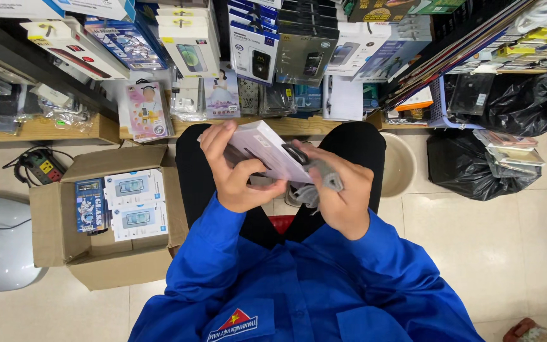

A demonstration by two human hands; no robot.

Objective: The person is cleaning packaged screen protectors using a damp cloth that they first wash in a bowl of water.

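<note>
- Left hand (238, 174), seen from the head camera, is clamped on a flat white box (267, 151), fingers curled over its far edge and thumb under the near side.
- Right hand (340, 193) is closed on a grey cloth (324, 177), pressed against the near right end of the box; the two hands nearly touch, over the person's lap.
- Left of the left hand, on the floor, stands an open cardboard carton (106, 253) with small white and blue packages inside.
- Beyond both hands runs a wooden shelf (83, 130) crowded with boxed phone accessories.
- Right of the right hand lies a black plastic bag (470, 168), with a beige basin (403, 164) between.
</note>
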